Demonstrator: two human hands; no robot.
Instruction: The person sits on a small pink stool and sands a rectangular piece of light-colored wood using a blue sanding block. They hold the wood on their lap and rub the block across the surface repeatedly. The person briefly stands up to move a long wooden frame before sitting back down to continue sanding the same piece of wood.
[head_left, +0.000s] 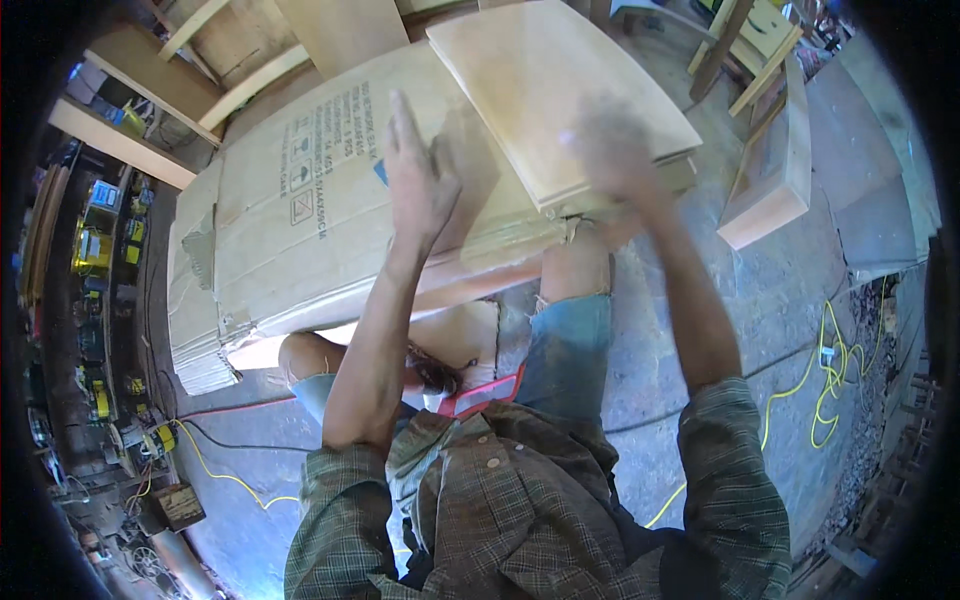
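Observation:
My left hand (421,190) is over a big flattened cardboard box (290,250), its fingers stretched out and the thumb apart. Beside its palm a small piece of something blue (381,172) shows; the hand covers the rest, and I cannot tell what it is. My right hand (608,155) is smeared by motion above the near part of a flat light-wood panel (540,90). Whether it holds anything does not show. The panel lies on the right part of the box, with at least one more board edge visible under it.
A wooden frame piece (770,190) stands on the concrete floor to the right. Yellow cord (825,375) lies coiled beyond it. Shelves with yellow tools (95,250) line the left side. Wooden furniture parts (180,80) stand behind the box. My knees are against its near edge.

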